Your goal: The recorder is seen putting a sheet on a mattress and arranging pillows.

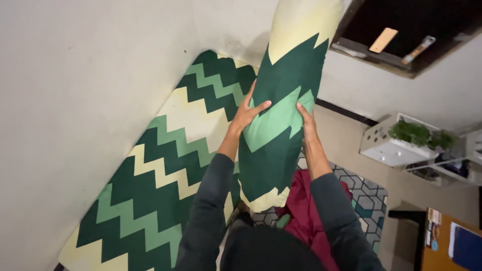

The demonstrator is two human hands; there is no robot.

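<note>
The long bolster pillow (283, 105) is gripped mid-length, the left hand (247, 114) and right hand (307, 123) pressed on opposite sides, fingers clasped into the cover. Its long axis is held along the mattress (165, 165) edge by the wall, both hands equally near.
</note>
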